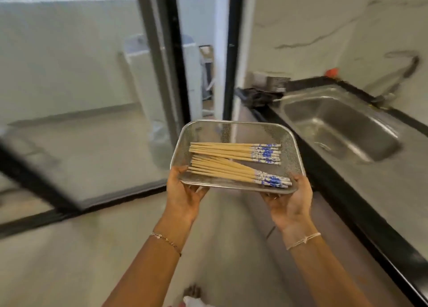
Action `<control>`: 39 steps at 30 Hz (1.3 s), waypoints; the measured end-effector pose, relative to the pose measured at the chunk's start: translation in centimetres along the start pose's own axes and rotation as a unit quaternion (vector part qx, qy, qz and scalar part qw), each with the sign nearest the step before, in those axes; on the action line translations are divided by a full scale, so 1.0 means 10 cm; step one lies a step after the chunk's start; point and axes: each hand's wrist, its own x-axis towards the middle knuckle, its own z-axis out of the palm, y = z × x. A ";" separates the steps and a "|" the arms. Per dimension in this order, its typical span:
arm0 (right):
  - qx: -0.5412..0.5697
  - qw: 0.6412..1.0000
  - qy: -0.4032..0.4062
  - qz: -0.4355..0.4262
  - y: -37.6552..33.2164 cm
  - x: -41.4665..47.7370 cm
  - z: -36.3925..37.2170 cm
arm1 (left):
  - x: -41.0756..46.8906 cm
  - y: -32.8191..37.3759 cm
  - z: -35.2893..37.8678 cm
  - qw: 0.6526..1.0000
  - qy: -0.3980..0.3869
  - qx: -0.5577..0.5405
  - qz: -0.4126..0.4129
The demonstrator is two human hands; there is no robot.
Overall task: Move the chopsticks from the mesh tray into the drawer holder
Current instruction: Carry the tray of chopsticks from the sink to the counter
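A silver mesh tray (234, 128) is held in the air in front of me, level with the counter's edge. Inside it lie two bundles of several wooden chopsticks (227, 151) with blue-and-white patterned ends pointing right. My left hand (183, 195) grips the tray's near left corner, thumb over the rim. My right hand (289, 204) grips the near right corner in the same way. No drawer or holder is in view.
A steel sink (342, 123) sits in a grey counter with a black edge (347, 204) along the right. A black item (257, 97) lies at the counter's far end. Glass doors with black frames (171, 51) stand ahead and left. Pale floor lies below.
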 end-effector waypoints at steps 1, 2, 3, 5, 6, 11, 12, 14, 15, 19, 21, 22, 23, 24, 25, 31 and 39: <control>-0.007 1.000 -0.015 0.012 0.13 -0.04 0.13 | -0.07 0.12 -0.14 0.999 0.020 -0.021 0.015; -0.014 0.999 -0.030 0.026 0.30 -0.09 0.28 | -0.15 0.25 -0.33 0.997 0.042 -0.046 0.036; -0.019 0.998 -0.044 0.041 0.47 -0.14 0.44 | -0.22 0.39 -0.52 0.994 0.066 -0.064 0.058; -0.030 0.994 -0.073 0.074 0.82 -0.27 0.76 | -0.42 0.67 -0.89 0.984 0.110 -0.100 0.100; -0.035 0.992 -0.088 0.089 0.97 -0.34 0.90 | -0.49 0.78 -1.06 0.979 0.128 -0.111 0.116; -0.082 0.964 -0.179 0.178 1.97 -0.96 1.70 | -1.00 1.51 -2.15 0.945 0.208 -0.147 0.203; -0.092 0.958 -0.193 0.192 2.21 -1.14 1.84 | -1.13 1.66 -2.40 0.938 0.221 -0.156 0.218; -0.106 0.945 -0.212 0.226 2.66 -1.51 2.09 | -1.41 1.96 -2.86 0.924 0.240 -0.177 0.240; -0.115 0.938 -0.221 0.242 2.90 -1.71 2.20 | -1.56 2.11 -3.10 0.916 0.253 -0.189 0.248; -0.161 0.900 -0.275 0.298 3.78 -2.49 2.56 | -2.14 2.51 -4.05 0.874 0.306 -0.235 0.296; -0.175 0.879 -0.303 0.325 4.17 -2.87 2.71 | -2.48 2.65 -4.41 0.853 0.327 -0.252 0.320; -0.186 0.865 -0.318 0.342 4.37 -3.09 2.77 | -2.66 2.71 -4.59 0.837 0.341 -0.265 0.336; -0.199 0.851 -0.329 0.358 4.56 -3.30 2.82 | -2.85 2.75 -4.78 0.819 0.357 -0.274 0.356; -0.213 0.835 -0.342 0.373 4.75 -3.52 2.85 | -3.04 2.77 -4.95 0.797 0.373 -0.283 0.381; -0.224 0.819 -0.358 0.388 4.93 -3.74 2.89 | -3.25 2.80 -5.10 0.777 0.386 -0.288 0.406; -0.280 0.712 -0.448 0.463 5.79 -4.99 2.98 | -4.30 2.79 -5.78 0.658 0.451 -0.297 0.525; -0.362 0.562 -0.547 0.503 6.68 -6.45 3.00 | -5.36 2.79 -6.62 0.522 0.504 -0.322 0.608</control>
